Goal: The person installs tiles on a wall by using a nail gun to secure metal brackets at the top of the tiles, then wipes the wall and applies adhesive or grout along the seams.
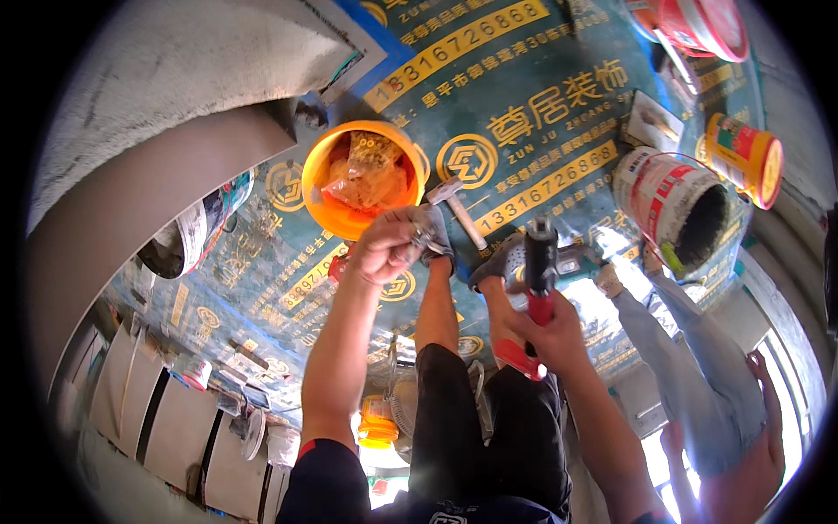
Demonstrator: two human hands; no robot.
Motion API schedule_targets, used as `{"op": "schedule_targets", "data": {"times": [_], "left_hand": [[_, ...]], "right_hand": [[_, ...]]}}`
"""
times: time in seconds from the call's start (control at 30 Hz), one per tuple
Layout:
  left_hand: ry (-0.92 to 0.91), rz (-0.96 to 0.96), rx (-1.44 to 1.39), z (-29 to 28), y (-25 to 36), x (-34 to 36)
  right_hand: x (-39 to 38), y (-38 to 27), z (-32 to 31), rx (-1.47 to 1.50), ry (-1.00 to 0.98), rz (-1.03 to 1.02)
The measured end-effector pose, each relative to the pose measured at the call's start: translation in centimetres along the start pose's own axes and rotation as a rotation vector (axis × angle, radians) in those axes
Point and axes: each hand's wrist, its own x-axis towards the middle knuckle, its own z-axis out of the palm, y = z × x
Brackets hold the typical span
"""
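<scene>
My left hand (390, 247) is closed, its fingers pinched around something small and greyish that I cannot make out. It is beside the rim of an orange bucket (312, 188), which holds a clear plastic bag (362, 179) of small yellowish pieces. In my right hand (556, 330) is a red and black cordless drill (540, 253), its black front end pointing away from me. The fingers are wrapped around its red grip. Between the bucket and the drill a hammer (461, 212) with a wooden handle lies on the floor covering, close to my shoes.
A dirty white bucket (650, 196) lies tipped at the right, near a yellow bucket (738, 162) and a red bucket (698, 26). Another person in light jeans (698, 358) is at the right. Pale boards (179, 428) lean at the lower left. Green printed sheeting (384, 105) covers the floor.
</scene>
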Motion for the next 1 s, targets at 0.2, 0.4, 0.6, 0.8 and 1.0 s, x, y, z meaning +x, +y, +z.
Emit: {"op": "schedule_targets", "data": {"times": [0.2, 0.4, 0.6, 0.8, 1.0], "left_hand": [[0.141, -0.053, 0.294, 10.7, -3.6, -2.5], [-0.012, -0.014, 0.055, 23.2, -5.7, -3.4], [0.116, 0.260, 0.050, 30.8, -10.1, -4.2], [0.039, 0.131, 0.124, 30.7, -9.9, -1.7], [-0.017, 0.022, 0.493, 31.6, -5.7, 4.0]], "right_hand": [[-5.4, -7.9, 2.2, 0.242, -0.038, -0.128], [-13.3, -13.2, -0.2, 0.090, 0.313, -0.420], [-18.9, -15.9, -3.3, -0.191, 0.480, -0.809], [-21.1, -17.4, -7.1, -0.310, 0.405, -0.904], [-22.7, -23.8, -14.4, -0.373, 0.539, -1.045]]}}
